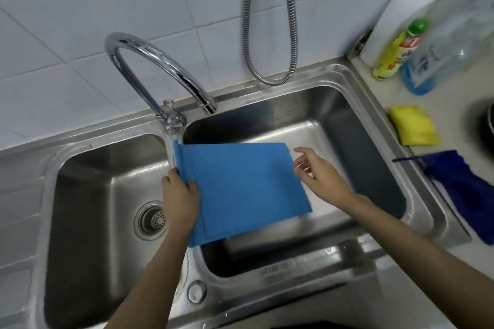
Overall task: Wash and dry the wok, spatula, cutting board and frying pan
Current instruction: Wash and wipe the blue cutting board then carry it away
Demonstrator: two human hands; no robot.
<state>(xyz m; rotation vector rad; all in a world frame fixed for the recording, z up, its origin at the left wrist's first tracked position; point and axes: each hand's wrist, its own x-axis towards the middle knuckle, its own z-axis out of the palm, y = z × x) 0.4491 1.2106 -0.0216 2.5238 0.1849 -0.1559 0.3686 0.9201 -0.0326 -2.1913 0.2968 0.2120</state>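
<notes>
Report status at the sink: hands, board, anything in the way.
Left hand grips blue cutting board over right basin. Right hand open beside its edge. Faucet dry, nothing blocking.

Cutting board held over the divider of the double sink, under the tap. Bottles, sponge and cloth on the counter, right of the sink.

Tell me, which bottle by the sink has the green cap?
The small yellow bottle, standing at the front of the group on the counter. The tall white bottle behind it has a blue top, and the clear bottle beside it holds blue liquid.
</notes>
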